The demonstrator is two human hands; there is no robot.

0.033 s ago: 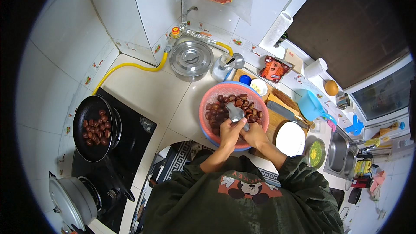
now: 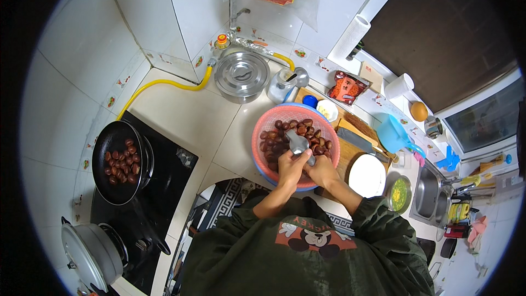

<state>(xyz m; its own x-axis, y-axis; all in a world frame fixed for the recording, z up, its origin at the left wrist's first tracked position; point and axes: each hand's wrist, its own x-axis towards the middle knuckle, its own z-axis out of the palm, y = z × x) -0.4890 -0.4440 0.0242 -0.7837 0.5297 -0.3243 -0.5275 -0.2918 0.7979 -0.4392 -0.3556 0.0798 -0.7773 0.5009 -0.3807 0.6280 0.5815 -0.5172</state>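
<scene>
Brown chestnuts [image 2: 270, 143] fill much of a pink mesh basket [image 2: 264, 122], which sits inside a blue basin [image 2: 259, 165]. Over the basket, my left hand [image 2: 290, 166] is closed on a grey metal hand tool [image 2: 297, 141] with a broad, rounded head. The tool's exact kind cannot be made out. My right hand [image 2: 322, 171] is bent in beside the tool's lower end, with its fingertips partly hidden; it appears to grip there too. More chestnuts [image 2: 123, 165] lie in a black frying pan [image 2: 104, 141] at the left.
The pan rests on a black stove [image 2: 174, 164] near a large grey pot [image 2: 98, 252]. A lidded steel pot [image 2: 241, 77] and a jar [image 2: 279, 86] stand behind the basket. To the right are a knife [image 2: 355, 138], a cutting board [image 2: 348, 156], a white plate [image 2: 367, 175] and a sink [image 2: 426, 189].
</scene>
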